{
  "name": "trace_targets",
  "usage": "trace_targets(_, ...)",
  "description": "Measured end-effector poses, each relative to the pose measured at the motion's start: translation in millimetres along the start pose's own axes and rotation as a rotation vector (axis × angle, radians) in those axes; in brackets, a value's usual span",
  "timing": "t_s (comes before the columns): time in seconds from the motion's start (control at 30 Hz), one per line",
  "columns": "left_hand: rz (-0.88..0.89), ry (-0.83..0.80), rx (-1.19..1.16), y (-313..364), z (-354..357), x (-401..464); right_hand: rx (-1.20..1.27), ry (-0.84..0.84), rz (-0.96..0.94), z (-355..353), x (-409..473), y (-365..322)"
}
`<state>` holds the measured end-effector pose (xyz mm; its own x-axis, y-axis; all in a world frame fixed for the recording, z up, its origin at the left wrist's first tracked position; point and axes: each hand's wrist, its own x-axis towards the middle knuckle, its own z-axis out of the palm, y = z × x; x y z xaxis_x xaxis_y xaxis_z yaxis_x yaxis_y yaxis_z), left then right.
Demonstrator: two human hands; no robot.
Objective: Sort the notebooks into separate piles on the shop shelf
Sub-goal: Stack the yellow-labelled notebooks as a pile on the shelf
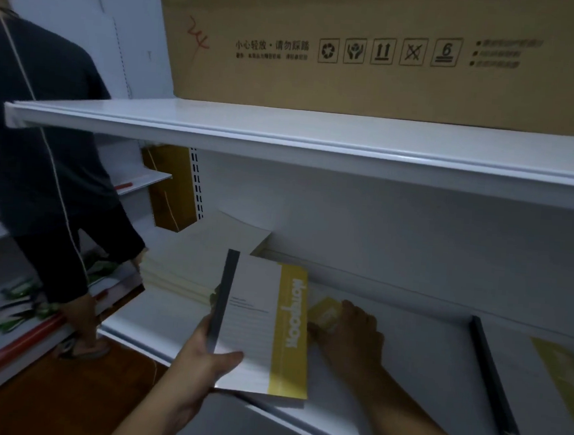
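One notebook [263, 325], held above the front edge of the lower shelf [424, 331], has a pale grey ruled cover, a dark spine on its left and a yellow band down its right carrying "Notebook" in white letters, read sideways; its long axis runs from the front edge toward the back panel. The left hand [209, 355] grips its near-left corner, thumb on the cover. The right hand [349, 328] lies on the shelf, fingers curled on a small yellow booklet [326, 314]. A pale stack [186, 261] fills the shelf's left end; another dark-spined notebook [492, 377] lies toward its right end. The carton [378, 49] on the upper shelf shows "小心轻放" and a "6".
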<state>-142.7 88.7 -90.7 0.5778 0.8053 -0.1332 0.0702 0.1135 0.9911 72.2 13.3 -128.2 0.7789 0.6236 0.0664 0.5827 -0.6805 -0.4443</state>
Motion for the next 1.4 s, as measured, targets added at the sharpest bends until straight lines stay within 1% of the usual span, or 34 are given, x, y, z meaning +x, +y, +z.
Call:
trace_targets(0.07, -0.007, 0.003, 0.026, -3.6, -2.8, 1.8, -0.117, -0.043, -0.075, 3.8, -0.7, -6.0)
trace_targets(0.13, -0.005, -0.012, 0.039, -4.9, -3.1, 2.7, -0.176, -0.095, -0.079, 1.8, 0.9, -0.6)
trace_targets(0.23, -0.009, -0.036, 0.033, -5.6, -3.4, 5.2, -0.174, -0.155, 0.053, -23.7, 4.9, 25.6)
trace_targets(0.3, -0.003, -0.043, 0.03, -6.4, -3.4, 8.2, -0.175, -0.109, 0.169, -41.1, 4.6, 46.8)
trace_targets(0.37, 0.008, -0.049, 0.036, -7.2, -0.2, 11.3, -0.181, -0.029, 0.237, -48.6, -2.2, 58.7)
trace_targets(0.4, 0.01, -0.055, 0.04, -7.5, 2.0, 12.7, -0.185, -0.018, 0.246, -47.8, -5.7, 59.9)
trace_targets(0.53, 0.012, -0.082, 0.053, -12.0, 8.4, 18.8, -0.197, -0.096, 0.22, -39.4, -15.3, 53.2)
trace_targets(0.57, 0.01, -0.081, 0.047, -12.9, 9.7, 19.9, -0.152, -0.106, 0.234, -40.7, -14.9, 52.9)
trace_targets(0.67, 0.006, -0.073, 0.018, -16.4, 11.5, 22.7, 0.09, -0.121, 0.26, -47.3, -11.0, 58.1)
trace_targets(0.8, 0.006, -0.046, -0.043, -21.5, 8.4, 27.3, 0.344, -0.062, 0.163, -53.5, -13.2, 73.3)
trace_targets(0.93, 0.023, -0.053, -0.064, -20.8, 12.1, 27.6, 0.874, 0.009, 0.234, -80.7, -18.3, 93.0)
trace_targets(1.0, 0.016, -0.085, -0.077, -21.5, 20.5, 29.2, 1.059, 0.027, 0.246, -91.2, -22.5, 91.6)
trace_targets(1.03, -0.003, -0.108, -0.096, -21.9, 27.5, 29.8, 1.112, 0.033, 0.236, -91.5, -24.6, 85.2)
trace_targets(1.07, -0.018, -0.13, -0.119, -20.6, 36.3, 29.4, 1.125, 0.034, 0.22, -88.9, -27.4, 76.7)
trace_targets(1.2, -0.012, -0.219, -0.146, -11.8, 71.5, 28.4, 1.041, 0.057, 0.198, -67.3, -36.3, 46.1)
trace_targets(1.3, -0.031, -0.3, -0.161, -9.8, 89.2, 32.5, 0.983, 0.082, 0.198, -63.7, -43.0, 40.4)
trace_targets(1.4, -0.045, -0.358, -0.184, -16.5, 108.2, 36.4, 0.904, 0.11, 0.203, -75.1, -54.2, 47.6)
